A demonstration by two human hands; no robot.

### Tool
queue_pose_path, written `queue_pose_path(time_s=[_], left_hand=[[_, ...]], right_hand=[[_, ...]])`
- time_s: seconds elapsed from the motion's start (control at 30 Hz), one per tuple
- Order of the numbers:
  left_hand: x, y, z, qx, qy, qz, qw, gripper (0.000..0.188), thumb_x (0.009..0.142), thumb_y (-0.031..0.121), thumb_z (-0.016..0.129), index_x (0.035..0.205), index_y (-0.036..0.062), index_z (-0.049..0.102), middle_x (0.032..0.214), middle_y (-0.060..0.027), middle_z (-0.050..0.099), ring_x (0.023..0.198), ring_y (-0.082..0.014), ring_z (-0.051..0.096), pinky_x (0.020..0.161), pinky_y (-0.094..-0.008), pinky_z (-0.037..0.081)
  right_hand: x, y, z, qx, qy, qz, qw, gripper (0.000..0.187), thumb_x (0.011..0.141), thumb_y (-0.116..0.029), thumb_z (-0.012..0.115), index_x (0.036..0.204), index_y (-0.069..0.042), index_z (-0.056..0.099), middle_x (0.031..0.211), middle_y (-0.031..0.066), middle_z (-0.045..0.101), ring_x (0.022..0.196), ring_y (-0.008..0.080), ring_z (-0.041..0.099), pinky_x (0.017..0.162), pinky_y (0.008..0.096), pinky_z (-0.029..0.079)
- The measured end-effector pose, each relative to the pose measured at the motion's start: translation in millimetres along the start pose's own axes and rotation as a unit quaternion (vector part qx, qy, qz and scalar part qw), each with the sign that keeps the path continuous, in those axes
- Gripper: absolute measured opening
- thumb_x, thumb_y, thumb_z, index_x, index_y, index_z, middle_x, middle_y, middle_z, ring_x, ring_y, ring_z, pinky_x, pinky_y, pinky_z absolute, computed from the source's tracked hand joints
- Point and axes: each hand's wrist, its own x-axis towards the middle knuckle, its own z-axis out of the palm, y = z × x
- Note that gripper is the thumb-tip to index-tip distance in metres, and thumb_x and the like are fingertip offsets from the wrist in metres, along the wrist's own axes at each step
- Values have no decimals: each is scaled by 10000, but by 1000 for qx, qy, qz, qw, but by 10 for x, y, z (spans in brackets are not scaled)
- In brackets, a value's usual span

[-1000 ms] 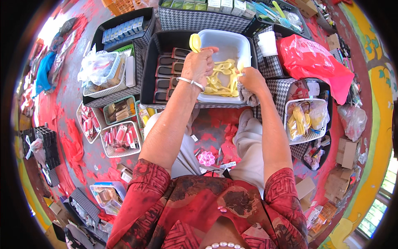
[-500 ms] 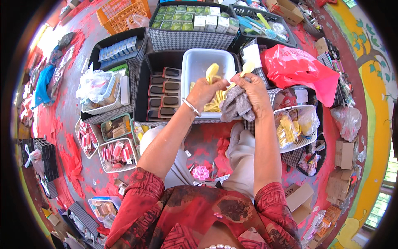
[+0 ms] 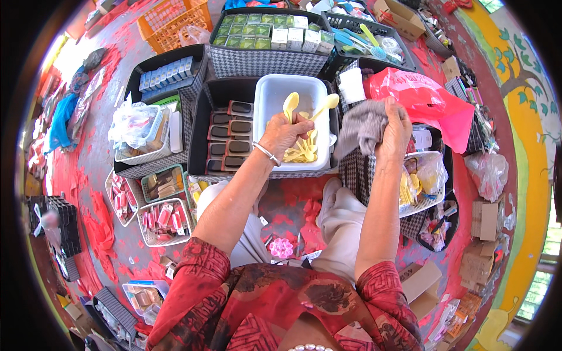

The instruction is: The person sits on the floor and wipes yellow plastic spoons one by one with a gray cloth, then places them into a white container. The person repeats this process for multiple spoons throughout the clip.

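Head view: nearest are the person's red patterned sleeves and pale trousers, with a small pink flower-shaped thing point(image 3: 281, 247) on the red-painted floor between the knees. Little bare floor shows; only a narrow strip runs along the left, hemmed by baskets.

On the left lie two small mesh baskets point(image 3: 165, 222) of red-and-white packets, and beyond them a checked bin holding a clear crumpled bag point(image 3: 133, 123). Straight ahead sits a black checked bin point(image 3: 202, 117) with dark flat rectangular packs in rows, and inside it a white plastic tub point(image 3: 275, 96) with its front edge just above the knees.

The left hand point(image 3: 285, 134) is over the tub, fingers closed around the handles of two pale yellow plastic spoons point(image 3: 305, 104) whose bowls stick up and apart; more yellow spoons lie heaped in the tub beneath the hand. The right hand point(image 3: 396, 130) is to the right of the tub, fingers clenched on a grey cloth point(image 3: 363, 126) that hangs bunched over the bin edge.

Beside it lies a red plastic bag point(image 3: 424, 102). Farther back, a checked bin carries rows of small green and white boxes point(image 3: 257, 32), with an orange crate point(image 3: 172, 17) to its left.
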Motion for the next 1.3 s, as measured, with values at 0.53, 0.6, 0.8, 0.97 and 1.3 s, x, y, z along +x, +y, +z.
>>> queue_pose_path(time_s=[0.53, 0.6, 0.8, 0.97, 1.3], left_hand=[[-133, 31, 5, 15, -130, 19, 991, 127, 820, 139, 621, 802, 25, 567, 703, -28, 549, 512, -25, 385, 436, -148, 253], [-135, 51, -22, -41, -143, 10, 989, 114, 838, 126, 602, 809, 22, 567, 699, -30, 549, 497, -20, 368, 430, -142, 247], [-120, 36, 20, -6, -129, 36, 991, 158, 838, 170, 620, 810, 21, 578, 642, -7, 529, 474, -13, 340, 426, -146, 226], [-133, 31, 80, 101, -95, 88, 986, 164, 820, 182, 635, 780, 28, 595, 638, 8, 530, 527, -26, 401, 471, -169, 262], [-96, 4, 86, 196, -92, 137, 967, 129, 812, 125, 626, 765, 9, 593, 659, 4, 550, 613, -55, 491, 550, -196, 366]], right_hand=[[168, 305, -170, -471, 102, -231, 845, 262, 672, -67, 636, 920, 17, 630, 799, 210, 634, 751, 240, 648, 687, 304, 480], [219, 272, -273, -442, 126, -182, 869, 222, 696, -47, 610, 901, 34, 636, 788, 158, 653, 748, 225, 645, 671, 314, 486], [139, 289, -144, 87, -84, 56, 991, 298, 746, -174, 701, 990, -32, 606, 876, 51, 632, 772, 160, 619, 659, 298, 507], [-22, 252, 14, 70, -128, 119, 982, 343, 685, -82, 734, 990, -43, 582, 885, 62, 631, 777, 165, 627, 704, 298, 525], [16, 288, 16, 89, -75, 152, 982, 247, 692, 35, 669, 917, -18, 581, 810, 90, 630, 694, 191, 634, 611, 314, 537]])
